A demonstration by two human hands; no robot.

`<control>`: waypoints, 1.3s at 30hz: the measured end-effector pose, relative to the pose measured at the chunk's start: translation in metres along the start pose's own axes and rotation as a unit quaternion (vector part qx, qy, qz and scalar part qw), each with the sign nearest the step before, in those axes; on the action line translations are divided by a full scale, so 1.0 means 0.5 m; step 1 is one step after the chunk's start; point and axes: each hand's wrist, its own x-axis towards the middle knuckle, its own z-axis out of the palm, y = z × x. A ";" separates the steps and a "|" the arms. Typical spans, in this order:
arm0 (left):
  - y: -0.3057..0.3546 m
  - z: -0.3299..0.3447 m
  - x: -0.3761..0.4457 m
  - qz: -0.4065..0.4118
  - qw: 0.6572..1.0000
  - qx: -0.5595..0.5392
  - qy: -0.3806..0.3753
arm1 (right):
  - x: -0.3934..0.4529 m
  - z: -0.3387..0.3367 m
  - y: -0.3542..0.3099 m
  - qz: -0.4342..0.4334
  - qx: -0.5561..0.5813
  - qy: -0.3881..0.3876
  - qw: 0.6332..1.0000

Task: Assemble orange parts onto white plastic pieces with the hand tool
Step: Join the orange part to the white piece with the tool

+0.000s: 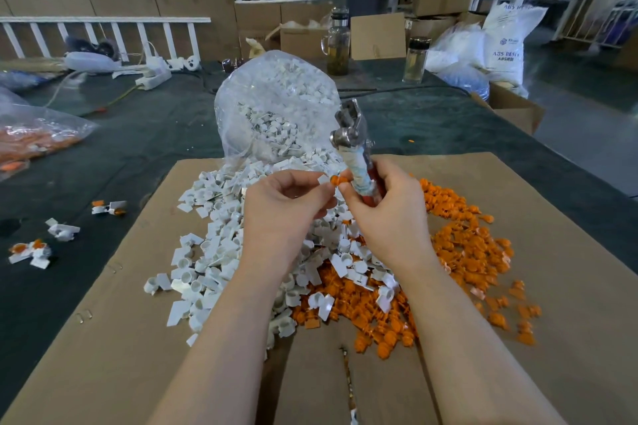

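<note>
My left hand (286,207) pinches a small white plastic piece (323,179) at its fingertips, above the piles. Touching that piece is an orange part (335,180), pinched by the fingertips of my right hand (386,207). The same right hand grips the tape-wrapped handle of the metal hand tool (350,134), whose steel head points up and away. Below the hands lie a heap of white pieces (214,262) and a heap of orange parts (462,245) on a flattened cardboard sheet (569,286).
A clear bag of white pieces (276,103) stands behind the hands. Several assembled white-and-orange pieces (31,252) lie on the dark table at left, near a bag of orange parts (31,141). Bottles (337,45), cardboard boxes and a power strip (153,76) sit farther back.
</note>
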 end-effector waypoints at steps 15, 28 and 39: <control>-0.001 0.006 -0.011 0.082 0.987 0.135 0.008 | 0.001 0.002 0.006 -0.004 -0.026 0.004 1.000; -0.008 0.014 -0.008 0.080 0.989 0.122 0.028 | 0.005 -0.002 0.003 0.010 -0.026 -0.052 0.998; -0.010 0.002 0.005 0.036 0.996 0.065 0.047 | 0.010 -0.035 -0.006 0.073 0.079 -0.121 0.987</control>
